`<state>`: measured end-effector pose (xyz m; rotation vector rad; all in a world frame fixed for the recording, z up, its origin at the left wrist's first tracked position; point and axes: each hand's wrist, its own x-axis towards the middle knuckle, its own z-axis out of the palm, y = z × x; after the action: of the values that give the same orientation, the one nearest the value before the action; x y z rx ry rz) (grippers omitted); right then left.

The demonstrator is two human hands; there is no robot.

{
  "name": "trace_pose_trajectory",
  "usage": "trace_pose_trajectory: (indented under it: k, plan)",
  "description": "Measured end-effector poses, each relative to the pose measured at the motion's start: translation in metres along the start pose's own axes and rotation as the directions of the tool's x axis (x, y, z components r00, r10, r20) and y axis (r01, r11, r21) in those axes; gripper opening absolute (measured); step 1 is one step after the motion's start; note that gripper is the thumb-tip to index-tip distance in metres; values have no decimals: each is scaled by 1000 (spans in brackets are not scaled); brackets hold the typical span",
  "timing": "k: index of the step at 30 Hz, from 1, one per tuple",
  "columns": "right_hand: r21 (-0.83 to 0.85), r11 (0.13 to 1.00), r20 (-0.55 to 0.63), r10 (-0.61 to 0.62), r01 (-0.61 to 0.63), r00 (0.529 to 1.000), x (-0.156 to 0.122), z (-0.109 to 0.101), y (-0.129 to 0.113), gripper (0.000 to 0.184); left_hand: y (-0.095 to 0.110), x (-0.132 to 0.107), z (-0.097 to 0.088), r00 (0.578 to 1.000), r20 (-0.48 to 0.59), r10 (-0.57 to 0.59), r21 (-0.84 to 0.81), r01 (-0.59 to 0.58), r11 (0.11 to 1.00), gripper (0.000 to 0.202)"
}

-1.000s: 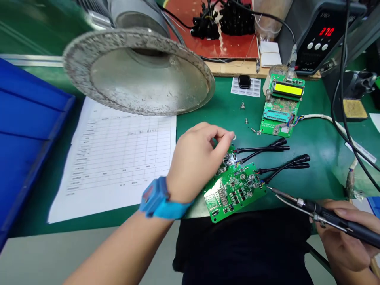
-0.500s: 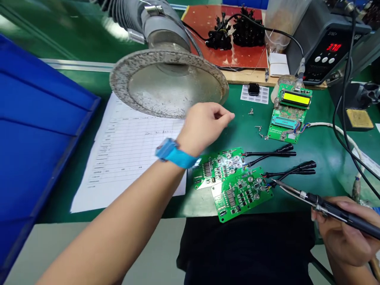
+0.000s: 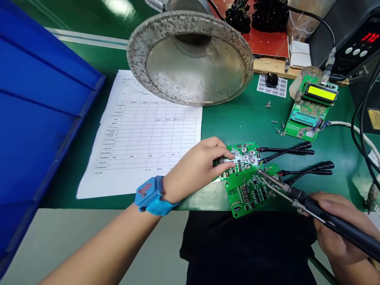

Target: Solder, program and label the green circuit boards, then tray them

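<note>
Two green circuit boards lie at the near edge of the green mat, each with black cables running right. My left hand (image 3: 197, 168), with a blue wrist strap, rests on the left part of the far board (image 3: 244, 155), fingers curled and pinching at something on it that I cannot make out. My right hand (image 3: 341, 227) grips a soldering iron (image 3: 314, 211). Its tip sits over the top edge of the near board (image 3: 251, 192), close to where the two boards meet.
A grey fume-extractor hood (image 3: 190, 55) hangs over the mat's middle. A printed form (image 3: 142, 130) lies left, a blue bin (image 3: 38, 99) beyond it. At the right are a display board (image 3: 311, 107), the soldering station (image 3: 359, 43), loose screws (image 3: 274, 122) and a red tray (image 3: 267, 43) with black parts.
My left hand rose toward the hood, then came back down onto the far board. The soldering iron tip moved left onto the boards. The view shifted.
</note>
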<state>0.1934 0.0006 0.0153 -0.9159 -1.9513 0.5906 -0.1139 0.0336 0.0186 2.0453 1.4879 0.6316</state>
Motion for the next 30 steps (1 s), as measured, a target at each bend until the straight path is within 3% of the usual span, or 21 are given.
trace_pose_trajectory:
  k: [6,14,20,30]
  plan:
    - [75,997,126,-21,11,992,12,10,-6,36,10,2,5,996,-54,-68,-1,68,998,12]
    - [-46,996,169,-63,72,984,26,17,-10,49,19,20,13,985,-84,-149,-36,147,989,18]
    - [-100,983,198,-130,152,972,34,24,-14,46,20,20,15,986,-88,-144,-51,139,989,23]
    - [-131,983,202,-104,132,974,36,26,-15,37,22,18,17,980,-91,-175,-64,169,983,27]
